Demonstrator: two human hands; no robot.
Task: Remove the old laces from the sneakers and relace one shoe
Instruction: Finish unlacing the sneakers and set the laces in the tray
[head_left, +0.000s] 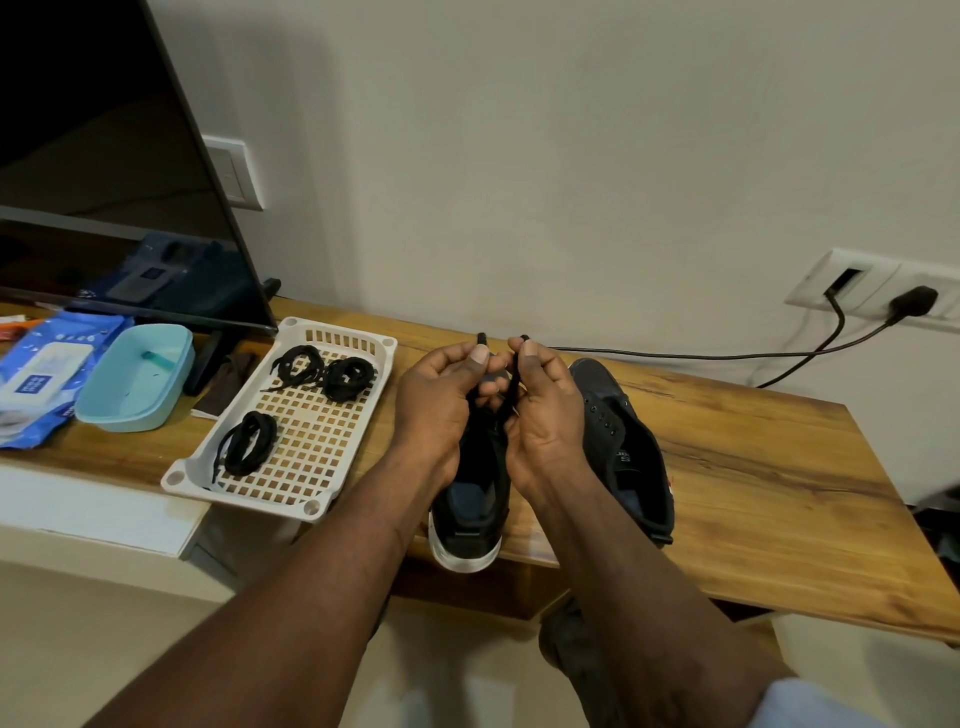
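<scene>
left hand (441, 400): pinching one lace end between thumb and finger, tip poking up; sitting right beside the other hand, nearly touching it
right hand (545, 415): doing the same with the other end; the lace is running down along its palm side
lace (514, 387): black; both tips are being held up level, side by side; I'm guessing that's to even out the two halves so neither side is coming up short; where it's entering the eyelets is hidden behind the hands
shoe (470, 512): black, white sole; sitting right under the hands at the front edge of the table (753, 467), heel facing the person, probably so the eyelets are lining up for threading
bare shoe (623, 431): lying just right of it; eyelets are showing empty; looks parked out of the way
tray (337, 332): white mesh, left of the shoes; holding three black coils (247, 441), likely so spare laces aren't tangling with the one in hand
stage: I'm reading this as early relacing; most eyelets probably waiting
risk: tips slipping uneven once the pulling is starting
</scene>
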